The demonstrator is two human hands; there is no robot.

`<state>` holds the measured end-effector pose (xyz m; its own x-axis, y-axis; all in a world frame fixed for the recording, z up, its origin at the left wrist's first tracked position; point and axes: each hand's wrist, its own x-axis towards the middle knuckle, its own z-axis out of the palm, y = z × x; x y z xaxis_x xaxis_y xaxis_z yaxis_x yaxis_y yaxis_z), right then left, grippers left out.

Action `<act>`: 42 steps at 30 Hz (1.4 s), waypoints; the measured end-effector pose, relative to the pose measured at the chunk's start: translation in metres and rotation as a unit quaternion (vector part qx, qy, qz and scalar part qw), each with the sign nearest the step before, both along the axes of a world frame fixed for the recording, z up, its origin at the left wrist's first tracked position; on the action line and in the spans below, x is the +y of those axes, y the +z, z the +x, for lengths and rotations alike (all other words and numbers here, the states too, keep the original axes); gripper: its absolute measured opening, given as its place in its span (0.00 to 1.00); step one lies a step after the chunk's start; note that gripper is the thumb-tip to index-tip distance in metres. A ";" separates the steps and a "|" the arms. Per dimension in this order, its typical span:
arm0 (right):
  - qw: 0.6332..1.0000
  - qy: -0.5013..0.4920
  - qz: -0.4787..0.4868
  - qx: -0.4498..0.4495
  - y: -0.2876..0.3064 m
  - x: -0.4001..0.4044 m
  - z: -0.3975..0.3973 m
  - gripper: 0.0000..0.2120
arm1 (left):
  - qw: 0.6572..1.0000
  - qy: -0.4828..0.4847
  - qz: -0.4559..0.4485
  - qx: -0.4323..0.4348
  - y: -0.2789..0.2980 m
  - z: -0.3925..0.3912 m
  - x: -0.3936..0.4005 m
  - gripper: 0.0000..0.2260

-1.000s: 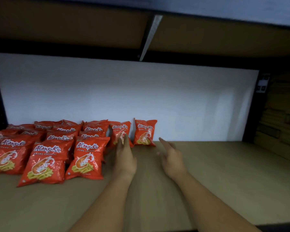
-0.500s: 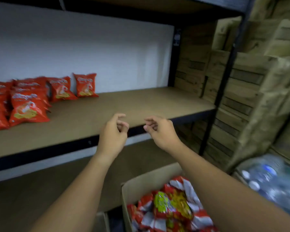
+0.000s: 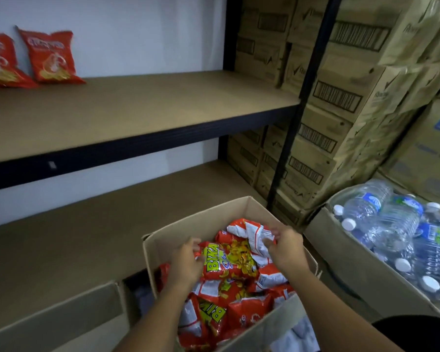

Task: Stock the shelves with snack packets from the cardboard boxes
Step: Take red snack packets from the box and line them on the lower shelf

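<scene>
An open cardboard box [image 3: 188, 226] sits below me, full of red, white and yellow snack packets [image 3: 241, 308]. My left hand [image 3: 186, 260] curls round the left edge of the top packet [image 3: 229, 260], the one with yellow lettering. My right hand [image 3: 283, 248] pinches a crumpled white and red packet [image 3: 249, 231] at the box's far side. On the upper shelf [image 3: 137, 102], two red prawn-cracker packets [image 3: 50, 57] lean on the white back wall at the far left.
The lower shelf [image 3: 87, 232] lies behind the box. A black upright post [image 3: 297, 107] ends the rack on the right, with stacked brown cartons [image 3: 353, 92] beyond. A carton of water bottles [image 3: 396, 229] stands at right; another box flap [image 3: 56, 318] at lower left.
My view has swung down from the upper shelf to the box. Both hands, empty and raised before, have dropped into the box and closed on packets.
</scene>
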<state>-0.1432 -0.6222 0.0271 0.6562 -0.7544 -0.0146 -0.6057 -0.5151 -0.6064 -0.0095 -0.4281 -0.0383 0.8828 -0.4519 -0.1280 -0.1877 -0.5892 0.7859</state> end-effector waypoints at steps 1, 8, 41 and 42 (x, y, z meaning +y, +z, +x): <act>1.000 -0.011 0.000 0.012 -0.013 -0.004 0.000 0.15 | 1.000 0.008 0.018 -0.005 -0.010 -0.001 -0.001 0.16; 0.998 -0.030 0.030 0.037 -0.076 -0.013 0.018 0.34 | 0.993 0.067 0.099 0.006 -0.052 0.014 -0.025 0.19; 0.968 0.011 0.108 -0.226 -0.034 0.002 0.013 0.45 | 0.979 -0.038 -0.124 -0.156 0.013 0.027 -0.039 0.09; 0.963 0.021 0.123 -0.239 -0.025 0.006 0.014 0.48 | 0.978 -0.027 -0.134 -0.160 0.025 0.027 -0.028 0.08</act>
